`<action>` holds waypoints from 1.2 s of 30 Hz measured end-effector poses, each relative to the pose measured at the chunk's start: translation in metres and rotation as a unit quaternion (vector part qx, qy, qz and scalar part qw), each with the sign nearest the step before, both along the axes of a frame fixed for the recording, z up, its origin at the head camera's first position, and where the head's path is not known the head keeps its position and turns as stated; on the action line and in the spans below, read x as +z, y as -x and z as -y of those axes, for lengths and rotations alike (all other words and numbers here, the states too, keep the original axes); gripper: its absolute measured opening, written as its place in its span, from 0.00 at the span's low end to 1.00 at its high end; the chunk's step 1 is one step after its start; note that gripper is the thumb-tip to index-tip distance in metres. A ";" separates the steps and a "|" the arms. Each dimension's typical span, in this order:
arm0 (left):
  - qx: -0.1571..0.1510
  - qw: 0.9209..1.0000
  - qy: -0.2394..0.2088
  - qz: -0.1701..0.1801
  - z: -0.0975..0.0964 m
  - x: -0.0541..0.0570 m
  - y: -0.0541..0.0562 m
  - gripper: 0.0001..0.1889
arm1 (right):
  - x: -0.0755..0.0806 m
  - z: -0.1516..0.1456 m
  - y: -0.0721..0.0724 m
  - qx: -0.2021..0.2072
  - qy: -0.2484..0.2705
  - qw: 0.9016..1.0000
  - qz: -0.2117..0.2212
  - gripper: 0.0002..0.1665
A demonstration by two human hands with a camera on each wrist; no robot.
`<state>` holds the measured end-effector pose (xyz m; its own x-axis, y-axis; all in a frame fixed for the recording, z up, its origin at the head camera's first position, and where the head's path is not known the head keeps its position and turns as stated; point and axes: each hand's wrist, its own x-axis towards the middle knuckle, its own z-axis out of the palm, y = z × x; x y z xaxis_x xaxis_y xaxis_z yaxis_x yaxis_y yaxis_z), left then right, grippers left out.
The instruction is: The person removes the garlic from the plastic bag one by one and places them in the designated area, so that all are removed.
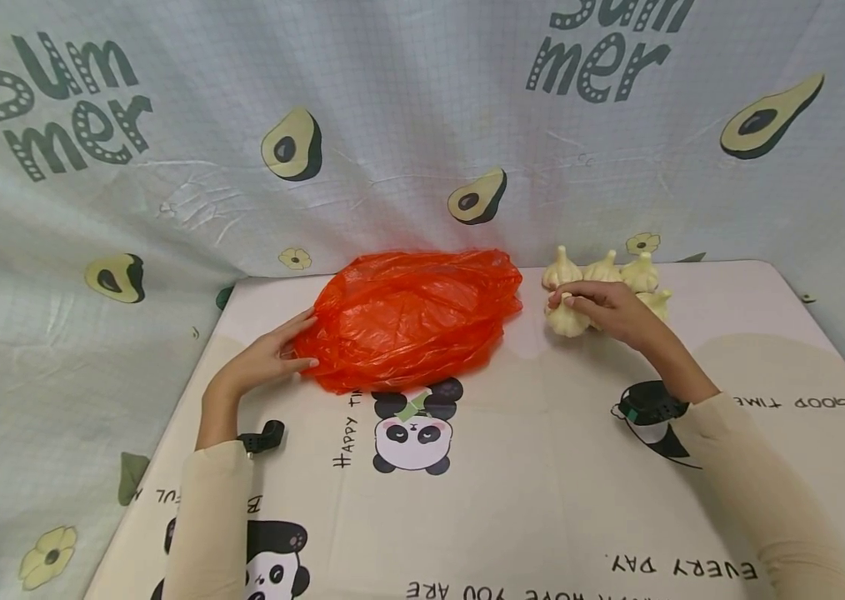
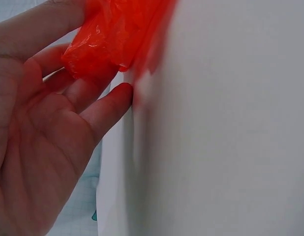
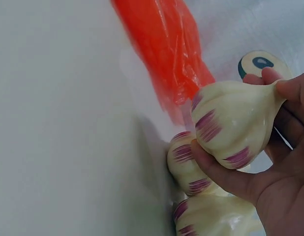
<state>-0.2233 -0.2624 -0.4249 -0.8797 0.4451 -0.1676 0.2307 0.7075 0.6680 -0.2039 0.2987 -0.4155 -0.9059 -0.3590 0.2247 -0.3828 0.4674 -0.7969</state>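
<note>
A crumpled red plastic bag (image 1: 407,317) lies at the back of the table, left of the garlic. At its left edge is my left hand (image 1: 265,354), thumb and fingers apart and loosely bent. The left wrist view shows the bag's corner (image 2: 100,44) against those fingers. My right hand (image 1: 606,307) pinches a garlic bulb (image 3: 235,120) by its neck and underside. It is pale cream with purple streaks and is held off the table. Several other garlic bulbs (image 1: 640,273) stand close together behind and beside that hand, some partly hidden by it.
A pale tablecloth (image 1: 527,467) with panda prints and lettering covers the table. Behind it hangs a light curtain (image 1: 392,100) with avocado prints, meeting the table's back edge just past the bag and bulbs. Each wrist wears a black camera (image 1: 651,403).
</note>
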 end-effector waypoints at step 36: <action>-0.004 1.000 -0.004 0.003 0.002 -0.003 0.002 0.40 | -0.022 -0.021 -0.005 0.120 -0.019 0.992 0.039 0.19</action>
<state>-0.2252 -0.2640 -0.4281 -0.8750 0.4537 -0.1688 0.2332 0.7006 0.6744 -0.1984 0.3198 -0.4372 -0.8077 -0.5730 0.1389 -0.4241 0.4009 -0.8121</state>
